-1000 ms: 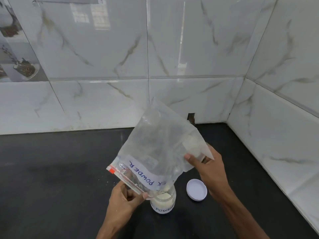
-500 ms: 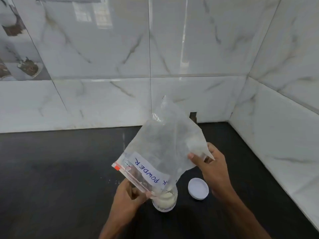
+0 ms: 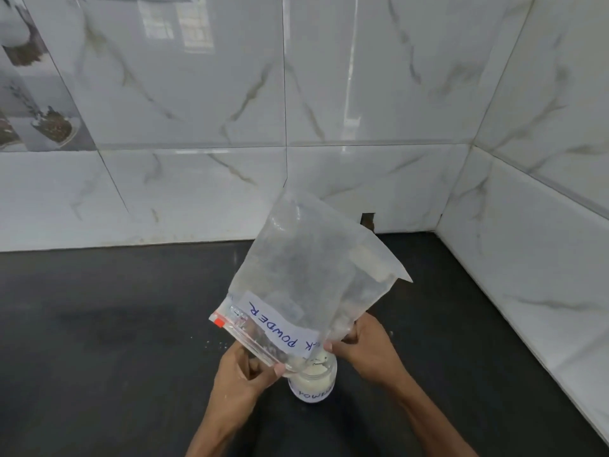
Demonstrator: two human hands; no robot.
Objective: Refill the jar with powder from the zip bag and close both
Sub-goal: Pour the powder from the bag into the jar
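Pouring step: clear plastic zip bag (image 3: 306,275) tipped over small labelled jar (image 3: 313,385) at six o'clock. The left hand (image 3: 244,374) pinches its zip edge, right hand (image 3: 365,347) grips its side; I judge righting it comes next.

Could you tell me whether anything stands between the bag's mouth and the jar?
Nothing visible does. The bag is tipped with its open mouth right over the jar, which has no lid on. The left hand and right hand grip the bag near its mouth.

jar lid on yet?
No: the jar stands uncapped, with powder heaped at its mouth under the open end of the zip bag.
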